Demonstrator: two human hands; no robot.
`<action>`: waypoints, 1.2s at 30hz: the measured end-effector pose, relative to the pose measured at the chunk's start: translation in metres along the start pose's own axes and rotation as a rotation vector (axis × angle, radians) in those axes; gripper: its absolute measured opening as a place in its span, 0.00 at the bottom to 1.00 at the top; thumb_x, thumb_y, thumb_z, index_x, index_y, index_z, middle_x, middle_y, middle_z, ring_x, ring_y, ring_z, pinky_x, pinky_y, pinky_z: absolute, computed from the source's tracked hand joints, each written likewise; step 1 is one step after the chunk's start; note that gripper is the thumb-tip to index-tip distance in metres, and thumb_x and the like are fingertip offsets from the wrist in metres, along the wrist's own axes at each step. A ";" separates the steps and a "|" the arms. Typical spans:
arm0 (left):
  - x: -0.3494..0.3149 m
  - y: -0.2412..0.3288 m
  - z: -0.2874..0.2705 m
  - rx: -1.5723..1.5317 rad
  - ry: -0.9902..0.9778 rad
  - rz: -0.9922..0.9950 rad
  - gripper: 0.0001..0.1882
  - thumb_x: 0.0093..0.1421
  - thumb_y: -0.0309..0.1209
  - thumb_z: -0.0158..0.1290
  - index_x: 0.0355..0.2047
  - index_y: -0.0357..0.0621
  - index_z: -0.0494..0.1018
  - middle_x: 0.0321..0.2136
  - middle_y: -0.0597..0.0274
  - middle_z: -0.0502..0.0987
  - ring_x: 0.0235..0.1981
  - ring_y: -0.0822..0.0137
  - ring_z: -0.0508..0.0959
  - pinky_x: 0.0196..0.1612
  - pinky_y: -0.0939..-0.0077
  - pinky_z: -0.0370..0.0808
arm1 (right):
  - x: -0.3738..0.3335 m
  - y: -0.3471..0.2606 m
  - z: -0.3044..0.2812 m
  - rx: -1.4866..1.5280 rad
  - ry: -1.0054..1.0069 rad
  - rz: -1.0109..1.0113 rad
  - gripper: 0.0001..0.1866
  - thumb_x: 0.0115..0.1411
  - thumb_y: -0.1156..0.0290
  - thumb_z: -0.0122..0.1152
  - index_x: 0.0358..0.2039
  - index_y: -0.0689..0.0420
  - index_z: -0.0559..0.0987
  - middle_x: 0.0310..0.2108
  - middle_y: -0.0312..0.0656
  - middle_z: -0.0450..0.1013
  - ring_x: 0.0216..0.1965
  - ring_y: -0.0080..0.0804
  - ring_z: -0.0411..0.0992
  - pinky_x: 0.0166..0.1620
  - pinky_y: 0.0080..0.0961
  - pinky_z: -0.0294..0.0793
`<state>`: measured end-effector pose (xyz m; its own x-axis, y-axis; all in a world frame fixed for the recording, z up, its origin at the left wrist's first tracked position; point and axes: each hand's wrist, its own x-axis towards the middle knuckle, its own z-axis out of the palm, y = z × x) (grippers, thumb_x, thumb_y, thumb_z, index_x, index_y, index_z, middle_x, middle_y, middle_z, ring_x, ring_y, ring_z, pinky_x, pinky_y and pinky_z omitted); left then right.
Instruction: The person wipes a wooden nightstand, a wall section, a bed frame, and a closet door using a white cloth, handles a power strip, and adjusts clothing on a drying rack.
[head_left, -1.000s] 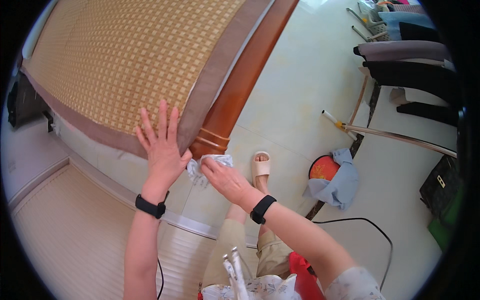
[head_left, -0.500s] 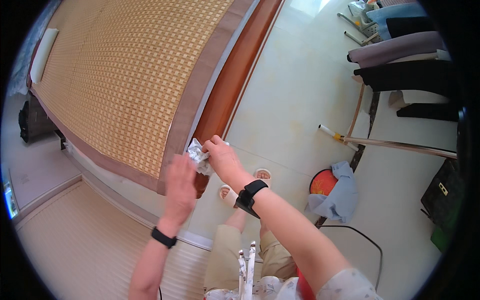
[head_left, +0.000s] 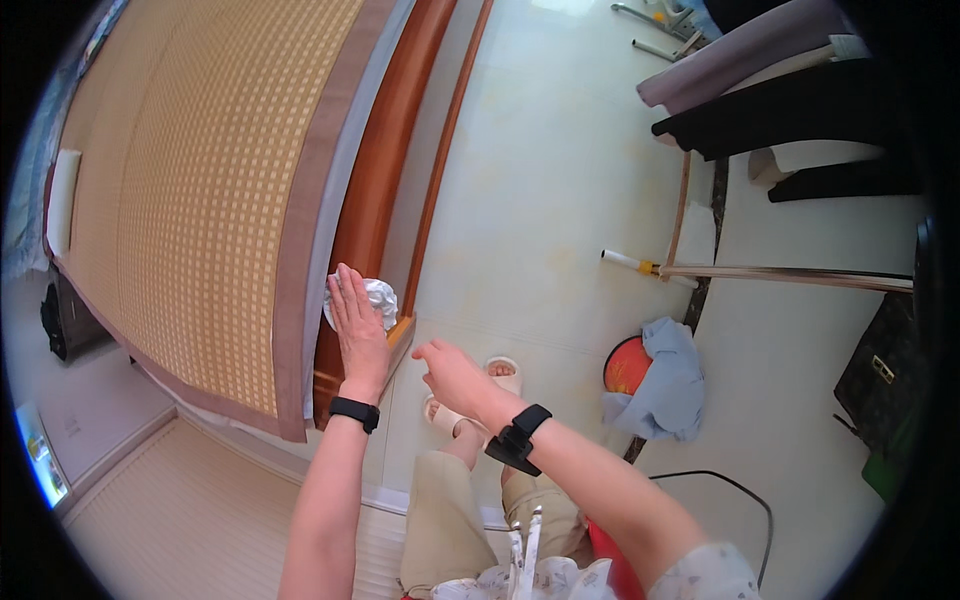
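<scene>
My left hand [head_left: 355, 318] lies flat on a crumpled white and grey cloth [head_left: 381, 298], fingers stretched out. The palm hides part of the cloth. Beneath them is the reddish-brown wooden side rail [head_left: 378, 195] of a bed, close to its near corner. Just right of that corner, my right hand [head_left: 452, 376] hangs above the floor, apart from the cloth. Its fingers are loosely bent, with a gap between thumb and forefinger, and nothing shows in them. A woven tan mat [head_left: 215, 190] with a brown border covers the bed, left of my hands.
My feet in pale slippers [head_left: 502, 374] stand beside the bed corner. To the right are a red round stool [head_left: 628, 366] draped with grey-blue cloth [head_left: 665, 385], a metal rack [head_left: 780, 272] with dark clothes [head_left: 780, 115], and a black bag [head_left: 885, 365]. A black cable [head_left: 745, 482] curves across the floor.
My right hand has let go of the cloth and drawn back toward me. My left hand has moved onto the cloth and flattened over it on the rail. The view has shifted.
</scene>
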<state>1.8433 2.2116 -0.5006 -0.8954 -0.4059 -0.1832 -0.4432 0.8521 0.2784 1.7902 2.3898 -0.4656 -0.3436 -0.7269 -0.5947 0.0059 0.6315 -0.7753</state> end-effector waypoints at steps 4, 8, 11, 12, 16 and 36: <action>0.045 0.015 -0.004 0.057 -0.076 0.052 0.43 0.68 0.19 0.50 0.79 0.38 0.41 0.80 0.49 0.40 0.80 0.44 0.41 0.80 0.50 0.48 | -0.007 0.017 -0.019 0.002 0.032 0.048 0.18 0.62 0.81 0.61 0.54 0.62 0.77 0.52 0.55 0.76 0.56 0.58 0.73 0.59 0.45 0.75; 0.091 0.030 -0.003 0.087 -0.081 0.126 0.39 0.69 0.16 0.41 0.78 0.36 0.41 0.80 0.49 0.38 0.81 0.44 0.39 0.80 0.48 0.48 | 0.001 0.009 -0.049 0.041 0.079 0.061 0.17 0.63 0.79 0.62 0.53 0.62 0.79 0.50 0.55 0.78 0.56 0.57 0.75 0.59 0.44 0.76; 0.127 0.041 -0.003 0.099 -0.092 0.153 0.41 0.66 0.14 0.41 0.78 0.36 0.41 0.80 0.49 0.38 0.81 0.44 0.38 0.79 0.46 0.48 | 0.017 0.000 -0.071 0.072 0.102 0.063 0.16 0.63 0.79 0.61 0.53 0.62 0.79 0.50 0.55 0.79 0.55 0.56 0.76 0.58 0.44 0.77; 0.139 0.045 -0.002 0.092 -0.090 0.166 0.42 0.65 0.13 0.41 0.78 0.36 0.41 0.80 0.49 0.38 0.81 0.44 0.38 0.79 0.45 0.48 | 0.023 -0.003 -0.080 0.075 0.109 0.065 0.16 0.63 0.79 0.61 0.53 0.62 0.79 0.50 0.54 0.79 0.54 0.56 0.76 0.58 0.44 0.77; 0.206 0.059 -0.002 0.037 -0.108 0.217 0.41 0.68 0.15 0.39 0.79 0.38 0.40 0.80 0.48 0.39 0.80 0.44 0.40 0.80 0.45 0.47 | 0.052 -0.006 -0.117 0.074 0.168 0.110 0.15 0.65 0.78 0.60 0.51 0.62 0.79 0.47 0.55 0.80 0.50 0.56 0.79 0.53 0.44 0.79; 0.270 0.107 -0.003 -0.112 0.088 0.189 0.38 0.64 0.09 0.47 0.74 0.39 0.60 0.76 0.53 0.59 0.78 0.50 0.55 0.78 0.50 0.55 | 0.084 0.016 -0.206 0.257 0.301 0.205 0.09 0.68 0.76 0.57 0.46 0.62 0.81 0.44 0.57 0.81 0.48 0.57 0.80 0.52 0.46 0.80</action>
<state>1.5538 2.1918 -0.5177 -0.9611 -0.2740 -0.0359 -0.2648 0.8758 0.4035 1.5679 2.3942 -0.4844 -0.5693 -0.4585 -0.6824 0.3227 0.6388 -0.6984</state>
